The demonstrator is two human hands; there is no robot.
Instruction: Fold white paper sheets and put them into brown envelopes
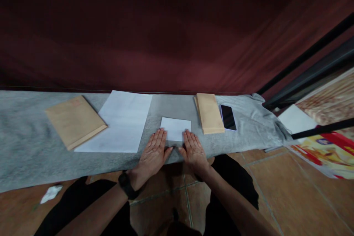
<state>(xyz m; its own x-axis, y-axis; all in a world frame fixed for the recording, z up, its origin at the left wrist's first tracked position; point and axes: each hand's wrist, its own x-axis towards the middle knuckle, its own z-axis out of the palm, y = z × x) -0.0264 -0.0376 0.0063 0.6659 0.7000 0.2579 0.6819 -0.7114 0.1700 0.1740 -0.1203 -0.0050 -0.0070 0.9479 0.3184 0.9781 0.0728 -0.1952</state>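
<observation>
A small white folded-looking sheet of paper (176, 128) lies flat on the grey cloth in front of me. My left hand (155, 149) rests on its left edge, fingers stretched out flat and thumb pointing inward. On the right edge lies my right hand (193, 150), likewise flat with fingers extended. The two thumbs nearly meet just below the paper's near edge. Neither hand grips anything. Left of them is a large white sheet (124, 121), partly under a brown envelope (76, 120).
Narrow brown envelopes (211, 114) lie to the right, beside a phone (228, 117). Grey cloth (27, 147) covers the long surface, with a dark red curtain (166, 33) behind. A black metal frame (309, 53) and a colourful printed box (329, 153) are at far right.
</observation>
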